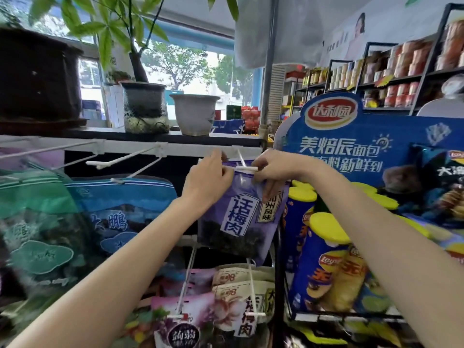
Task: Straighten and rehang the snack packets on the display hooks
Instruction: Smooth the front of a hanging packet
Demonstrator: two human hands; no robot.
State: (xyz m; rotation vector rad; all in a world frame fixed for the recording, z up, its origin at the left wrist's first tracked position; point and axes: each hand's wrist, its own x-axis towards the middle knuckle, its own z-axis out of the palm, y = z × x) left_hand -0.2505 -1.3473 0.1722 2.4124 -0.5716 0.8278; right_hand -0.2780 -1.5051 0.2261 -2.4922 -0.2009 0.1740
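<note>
At the top row of the rack, a purple packet (238, 212) was held up against the tip of a white hook (244, 167). Its upper left edge was pinched by the left hand (209, 180), and its upper right corner was gripped by the curled fingers of the right hand (272, 172). Blue and green packets (75, 222) were hung to the left, and crisp tubes (324, 259) were stood just to the right.

Open room was left around the bare hooks (110, 163) left of the purple packet (241, 212); the right was blocked by crisp tubes (324, 259).
</note>
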